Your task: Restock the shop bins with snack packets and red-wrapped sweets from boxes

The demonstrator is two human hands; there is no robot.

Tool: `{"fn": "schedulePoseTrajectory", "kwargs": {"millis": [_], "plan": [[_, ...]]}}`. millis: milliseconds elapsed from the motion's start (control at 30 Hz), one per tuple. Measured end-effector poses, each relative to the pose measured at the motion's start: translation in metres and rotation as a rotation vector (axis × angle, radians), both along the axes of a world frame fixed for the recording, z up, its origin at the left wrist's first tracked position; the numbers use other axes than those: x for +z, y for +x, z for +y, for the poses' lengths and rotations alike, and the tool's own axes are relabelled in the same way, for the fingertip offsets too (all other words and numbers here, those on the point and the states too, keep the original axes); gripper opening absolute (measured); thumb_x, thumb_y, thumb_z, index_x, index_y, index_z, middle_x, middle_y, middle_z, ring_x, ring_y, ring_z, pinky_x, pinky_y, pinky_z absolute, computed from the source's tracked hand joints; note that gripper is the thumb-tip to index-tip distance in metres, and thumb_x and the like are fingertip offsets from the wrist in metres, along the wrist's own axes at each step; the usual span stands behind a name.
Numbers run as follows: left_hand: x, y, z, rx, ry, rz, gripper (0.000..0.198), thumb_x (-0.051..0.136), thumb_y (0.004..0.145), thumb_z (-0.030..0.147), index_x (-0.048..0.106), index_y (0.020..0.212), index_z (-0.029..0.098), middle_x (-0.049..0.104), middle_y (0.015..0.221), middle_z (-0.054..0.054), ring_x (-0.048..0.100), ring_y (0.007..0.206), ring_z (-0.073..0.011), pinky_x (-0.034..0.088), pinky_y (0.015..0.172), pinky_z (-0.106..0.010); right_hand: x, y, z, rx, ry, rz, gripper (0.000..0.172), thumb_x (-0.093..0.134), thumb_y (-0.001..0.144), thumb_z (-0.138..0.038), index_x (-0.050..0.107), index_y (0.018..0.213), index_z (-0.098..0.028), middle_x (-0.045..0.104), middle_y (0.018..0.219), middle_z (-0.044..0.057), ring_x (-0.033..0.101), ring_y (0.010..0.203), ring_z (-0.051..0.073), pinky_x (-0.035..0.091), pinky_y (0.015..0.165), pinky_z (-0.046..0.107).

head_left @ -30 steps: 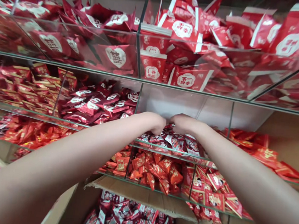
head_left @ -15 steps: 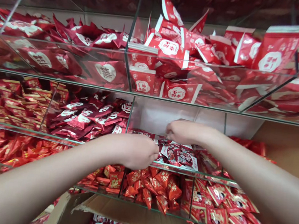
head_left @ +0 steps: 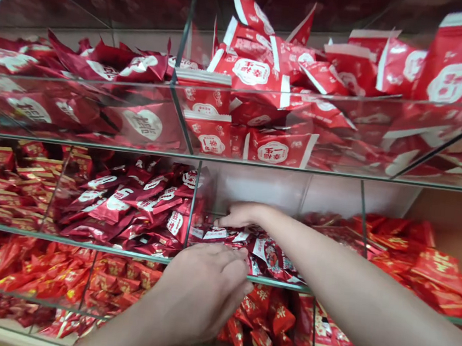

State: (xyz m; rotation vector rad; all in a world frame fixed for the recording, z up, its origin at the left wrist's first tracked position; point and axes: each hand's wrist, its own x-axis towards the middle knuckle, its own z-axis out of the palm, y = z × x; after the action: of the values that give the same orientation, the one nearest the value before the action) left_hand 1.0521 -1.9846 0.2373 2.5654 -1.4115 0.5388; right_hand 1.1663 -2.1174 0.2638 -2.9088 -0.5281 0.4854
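My right hand [head_left: 243, 215] reaches into the middle-shelf compartment, its curled fingers down on small dark-red snack packets [head_left: 266, 251] with white ends. The fingertips are at a packet [head_left: 214, 233] near the left divider; their hold is partly hidden. My left hand [head_left: 206, 291] is lower and closer to me, in front of the shelf's glass edge [head_left: 277, 283]. Its back faces me, with fingers loosely extended to the right and nothing visible in them. Part of the packets lies hidden behind the hands and right forearm.
Clear dividers split the shelves. Maroon packets [head_left: 116, 199] fill the compartment at left, orange-red packets [head_left: 431, 271] the one at right. Larger red packets [head_left: 275, 147] stand behind a clear front panel above. Red packets [head_left: 263, 341] lie on the shelf below.
My right hand has moved left and down onto the packets. My left hand has drawn back toward me, below the shelf edge, and its fingers have loosened. The view has come closer.
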Motion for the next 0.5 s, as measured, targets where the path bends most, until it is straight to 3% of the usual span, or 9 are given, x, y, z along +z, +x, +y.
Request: {"fn": "schedulePoseTrajectory", "kwargs": {"millis": [100,233,367,500], "plan": [[-0.001,0.001,0.0,0.007,-0.003,0.009,0.025,0.033,0.085,0.032,0.055,0.088,0.02,0.063,0.091,-0.006,0.058,0.085,-0.0184,0.047,0.077,-0.035,0.004,-0.001,-0.002,-0.01,0.075,0.12,0.049,0.052,0.064,-0.057,0.062,0.08,-0.011,0.061,0.071,0.005,0.051,0.053,0.013,0.041,0.046,0.024],[0.001,-0.002,-0.002,0.035,-0.008,0.043,0.029,0.033,0.085,0.036,0.055,0.095,0.02,0.062,0.091,-0.006,0.055,0.088,-0.0198,0.045,0.078,-0.037,0.005,-0.002,-0.003,0.012,0.219,0.133,0.041,0.056,0.065,-0.048,0.06,0.082,-0.011,0.056,0.065,0.002,0.045,0.049,0.009,0.037,0.043,0.022],[0.004,-0.007,-0.004,0.133,-0.076,0.029,0.039,0.038,0.08,0.046,0.054,0.101,0.018,0.052,0.114,-0.011,0.046,0.104,-0.0255,0.039,0.087,-0.042,0.015,-0.013,-0.014,0.056,0.163,0.046,0.029,0.057,0.066,-0.032,0.06,0.084,-0.01,0.057,0.068,0.002,0.045,0.052,0.009,0.036,0.046,0.02],[0.013,-0.008,-0.007,0.184,-0.046,0.157,0.058,0.032,0.079,0.055,0.041,0.12,0.015,0.038,0.131,-0.016,0.039,0.116,-0.03,0.035,0.09,-0.046,0.035,-0.039,-0.039,0.062,0.121,0.0,0.029,0.055,0.069,-0.03,0.059,0.092,-0.012,0.062,0.08,0.003,0.052,0.063,0.012,0.041,0.055,0.021]]}}
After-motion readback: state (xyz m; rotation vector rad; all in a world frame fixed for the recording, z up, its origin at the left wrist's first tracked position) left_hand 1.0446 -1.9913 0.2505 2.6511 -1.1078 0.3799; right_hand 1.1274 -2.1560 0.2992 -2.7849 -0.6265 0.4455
